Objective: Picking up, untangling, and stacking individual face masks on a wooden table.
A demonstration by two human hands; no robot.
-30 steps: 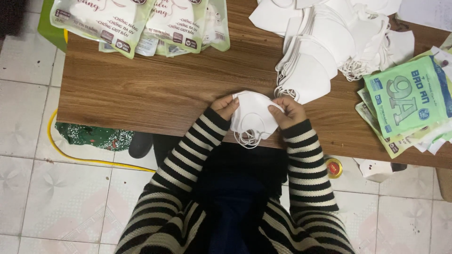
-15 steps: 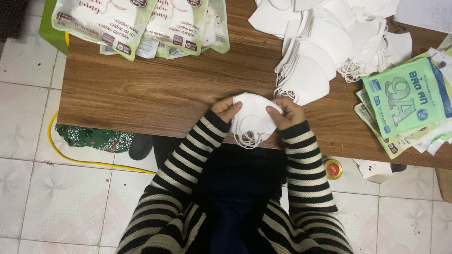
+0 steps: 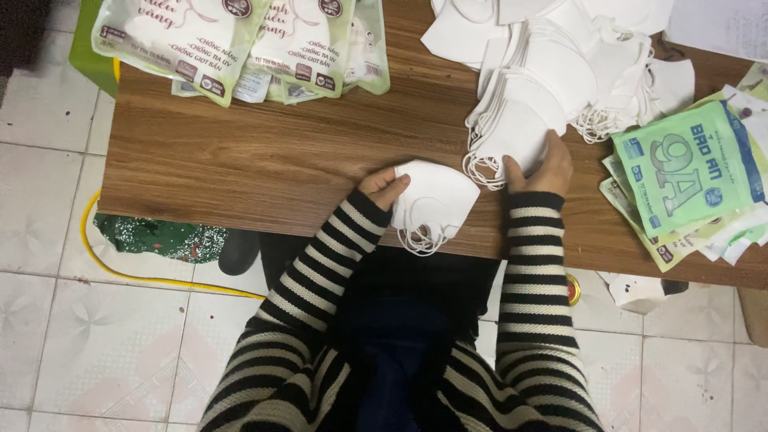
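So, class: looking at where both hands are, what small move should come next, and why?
Probably the right hand lifts the top mask off the white pile. It already rests on the pile's near edge, while the left hand pins a small stack of masks at the table edge.

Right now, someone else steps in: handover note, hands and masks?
Left hand: grip on the small stack of folded white masks at the near edge of the wooden table, ear loops hanging over the edge.
Right hand: fingers on the fanned pile of white masks, nothing lifted.
Green pouches lie right, pale printed pouches far left.
Done: a few masks stacked. Left: most of the pile; no mask visibly bagged.
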